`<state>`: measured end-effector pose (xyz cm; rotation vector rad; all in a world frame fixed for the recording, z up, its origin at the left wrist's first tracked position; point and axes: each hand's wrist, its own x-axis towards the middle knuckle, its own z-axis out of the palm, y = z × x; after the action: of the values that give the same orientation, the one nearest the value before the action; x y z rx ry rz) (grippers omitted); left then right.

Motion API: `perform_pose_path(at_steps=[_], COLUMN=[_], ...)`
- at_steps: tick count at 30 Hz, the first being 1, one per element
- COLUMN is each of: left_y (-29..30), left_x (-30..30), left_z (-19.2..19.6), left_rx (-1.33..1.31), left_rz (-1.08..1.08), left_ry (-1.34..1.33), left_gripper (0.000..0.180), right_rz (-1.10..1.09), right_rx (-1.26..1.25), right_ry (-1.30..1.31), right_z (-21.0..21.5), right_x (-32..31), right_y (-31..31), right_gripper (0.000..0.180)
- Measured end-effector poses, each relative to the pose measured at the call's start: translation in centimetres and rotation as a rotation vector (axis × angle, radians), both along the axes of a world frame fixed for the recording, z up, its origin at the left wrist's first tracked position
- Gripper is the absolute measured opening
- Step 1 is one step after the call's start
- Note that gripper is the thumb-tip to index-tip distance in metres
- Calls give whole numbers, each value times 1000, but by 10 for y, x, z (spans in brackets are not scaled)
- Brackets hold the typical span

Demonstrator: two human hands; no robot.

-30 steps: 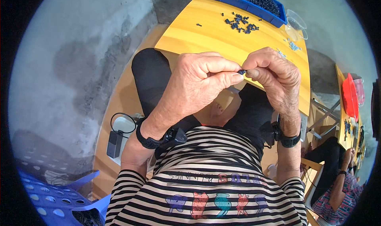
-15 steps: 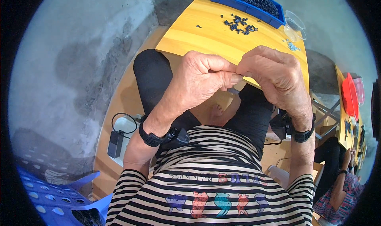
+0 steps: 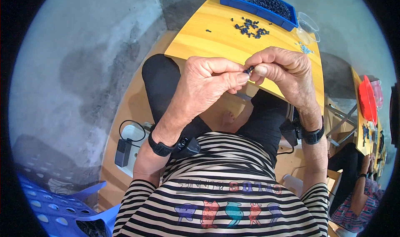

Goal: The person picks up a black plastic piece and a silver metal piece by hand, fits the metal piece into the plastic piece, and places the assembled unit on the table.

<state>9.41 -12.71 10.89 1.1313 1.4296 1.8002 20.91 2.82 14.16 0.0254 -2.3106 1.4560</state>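
Just beyond my lap, over the table's near edge, a small black cylindrical piece (image 3: 248, 70) sits between my fingertips. My left hand (image 3: 204, 81) pinches its near end between thumb and index finger. My right hand (image 3: 289, 72) is closed on the other end, thumb and index finger against it. Farther back on the yellow wooden table (image 3: 200, 41) lies a loose pile of similar black pieces (image 3: 252, 28), with one stray piece (image 3: 208, 30) to its left. A small heap of tiny light-blue or silvery parts (image 3: 306, 49) lies to the right.
A blue tray (image 3: 258, 11) full of black pieces stands at the far edge, beside clear plastic cups (image 3: 308, 28). At right, another person (image 3: 358, 195) sits by a second table with a red basin (image 3: 367, 99). A blue plastic chair (image 3: 62, 208) is at lower left.
My right hand has turned and its thumb has drawn back, so the black piece now shows between my fingertips. The left hand has barely shifted.
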Motion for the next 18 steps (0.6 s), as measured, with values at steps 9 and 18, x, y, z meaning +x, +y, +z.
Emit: perform_pose_path(at_steps=[9, 18], left_y=[0, 4], left_x=[3, 7], left_z=[-3, -15], left_rx=[19, 64], left_rz=[33, 12], left_ry=[64, -19], left_gripper=[11, 12], right_rz=[-50, -182], right_rx=[-134, 254], right_ry=[-11, 196], right_z=[-11, -23], right_x=[-5, -4], right_y=[-5, -11], right_gripper=[11, 8])
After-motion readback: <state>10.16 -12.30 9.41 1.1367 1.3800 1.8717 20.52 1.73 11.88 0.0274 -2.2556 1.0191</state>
